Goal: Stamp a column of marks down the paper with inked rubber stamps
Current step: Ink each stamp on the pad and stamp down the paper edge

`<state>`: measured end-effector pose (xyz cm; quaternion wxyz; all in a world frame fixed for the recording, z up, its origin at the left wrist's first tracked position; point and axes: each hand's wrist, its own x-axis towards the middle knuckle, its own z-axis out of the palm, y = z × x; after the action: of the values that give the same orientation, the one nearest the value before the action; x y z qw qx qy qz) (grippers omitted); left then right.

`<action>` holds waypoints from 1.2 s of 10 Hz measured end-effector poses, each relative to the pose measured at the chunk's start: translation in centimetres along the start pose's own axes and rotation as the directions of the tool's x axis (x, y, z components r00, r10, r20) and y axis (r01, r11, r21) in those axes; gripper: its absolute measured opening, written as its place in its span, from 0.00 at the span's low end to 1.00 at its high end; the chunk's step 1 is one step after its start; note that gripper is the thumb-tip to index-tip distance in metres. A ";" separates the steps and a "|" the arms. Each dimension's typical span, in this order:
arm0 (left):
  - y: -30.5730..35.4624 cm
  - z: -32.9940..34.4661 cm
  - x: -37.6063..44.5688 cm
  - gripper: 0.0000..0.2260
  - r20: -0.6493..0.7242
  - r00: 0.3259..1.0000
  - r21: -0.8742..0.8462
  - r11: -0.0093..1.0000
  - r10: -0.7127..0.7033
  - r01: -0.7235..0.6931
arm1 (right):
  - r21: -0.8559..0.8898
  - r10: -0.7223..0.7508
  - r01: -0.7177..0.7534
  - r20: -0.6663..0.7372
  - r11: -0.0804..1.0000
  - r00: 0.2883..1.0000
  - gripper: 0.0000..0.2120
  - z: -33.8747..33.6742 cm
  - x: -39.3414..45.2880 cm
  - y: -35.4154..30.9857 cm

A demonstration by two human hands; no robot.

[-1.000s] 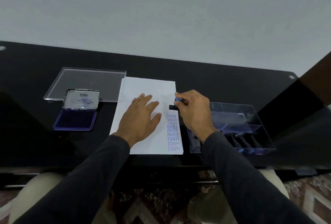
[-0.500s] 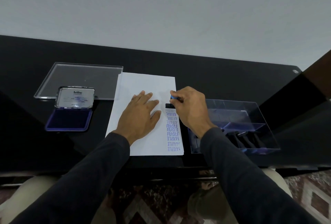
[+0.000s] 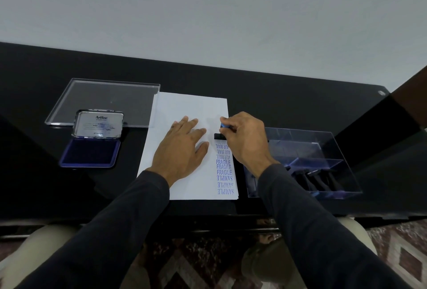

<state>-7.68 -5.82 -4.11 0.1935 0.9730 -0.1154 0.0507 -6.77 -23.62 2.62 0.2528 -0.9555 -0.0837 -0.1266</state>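
A white sheet of paper (image 3: 184, 106) lies on the black desk in front of me. Down its right edge runs a column of blue marks (image 3: 223, 168) reading AIR MAIL, FRAGILE and SAMPLE. My right hand (image 3: 246, 140) grips a rubber stamp (image 3: 219, 135) with a black base and a blue handle top. The stamp's base sits on the paper just above the top AIR MAIL mark. My left hand (image 3: 184, 147) lies flat on the paper, fingers spread, to the left of the column. An open blue ink pad (image 3: 89, 154) with its lid raised stands at the left.
A clear plastic lid (image 3: 104, 94) lies behind the ink pad. At the right stands a clear plastic box (image 3: 323, 150) holding several black-handled stamps (image 3: 316, 180). The black desk (image 3: 288, 103) ends at a wall behind and at my knees in front.
The view has tilted a little. My right hand with the stamp stays pressed at the top of the column, and my left hand stays flat on the paper.
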 end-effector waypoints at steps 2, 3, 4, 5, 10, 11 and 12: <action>-0.1 0.1 0.0 0.25 0.001 1.000 -0.011 1.000 0.004 -0.004 | -0.025 -0.005 0.005 0.017 1.000 1.000 0.14 0.2 0.2 -0.1; -0.2 0.2 0.0 0.25 -0.003 1.000 -0.010 1.000 0.006 -0.006 | -0.043 0.005 -0.004 0.031 0.999 1.000 0.13 0.2 0.3 -0.1; -0.3 0.2 0.0 0.24 -0.010 1.000 -0.010 1.000 0.015 -0.015 | -0.055 -0.001 0.003 0.038 0.998 0.999 0.12 0.1 0.4 -0.1; -0.3 0.2 0.0 0.23 -0.018 1.000 -0.007 1.000 0.018 -0.018 | -0.069 -0.004 0.008 0.047 0.998 0.999 0.11 0.0 0.5 -0.2; -0.1 0.1 0.0 0.25 0.009 1.000 0.001 1.000 -0.004 0.004 | -0.113 0.058 -0.042 0.144 0.993 0.988 0.06 -0.7 0.8 -0.8; -0.1 0.1 0.0 0.25 0.011 1.000 0.006 1.000 -0.005 0.005 | -0.089 0.079 -0.066 0.144 0.994 0.986 0.07 -0.6 0.8 -0.9; -0.1 0.1 -0.1 0.24 0.007 1.000 -0.001 1.000 -0.003 0.003 | -0.078 0.108 -0.096 0.168 0.992 0.980 0.09 -0.7 1.0 -1.1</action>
<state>-7.71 -5.75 -4.24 0.1937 0.9732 -0.1146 0.0471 -6.18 -22.93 3.95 0.2176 -0.9741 -0.0519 -0.0335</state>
